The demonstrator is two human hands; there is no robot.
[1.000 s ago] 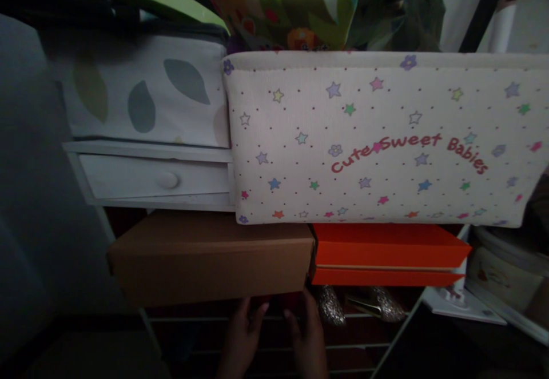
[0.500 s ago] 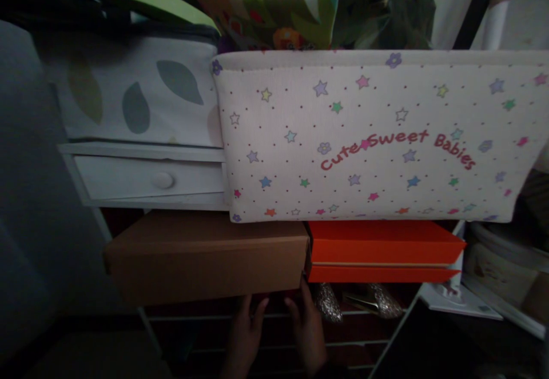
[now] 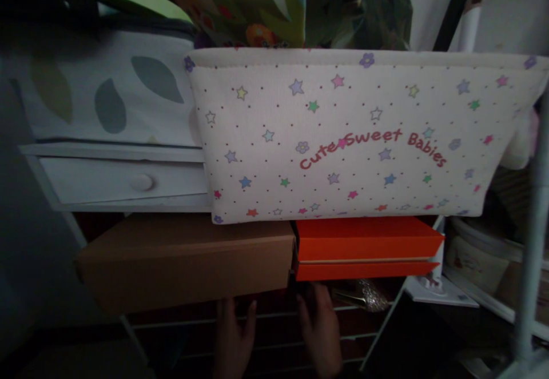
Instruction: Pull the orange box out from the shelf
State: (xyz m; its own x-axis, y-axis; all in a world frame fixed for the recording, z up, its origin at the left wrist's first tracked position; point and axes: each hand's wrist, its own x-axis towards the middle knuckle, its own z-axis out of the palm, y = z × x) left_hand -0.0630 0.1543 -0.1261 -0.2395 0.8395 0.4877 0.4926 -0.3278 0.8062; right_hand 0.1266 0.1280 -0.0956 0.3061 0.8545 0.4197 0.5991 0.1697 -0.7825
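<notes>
Your left hand and right hand reach up into the dark gap under the brown cardboard box. The box lies directly above and ahead of your left hand, long axis left to right, its front face toward you. Left fingers spread and released, touching nothing visible. Right fingertips sit just below the orange box, near a glittery shoe; whether they grip anything cannot be told

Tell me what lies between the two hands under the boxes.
In the head view, only dark wire shelf rungs show between the left hand and right hand; nothing else is discernible.
</notes>
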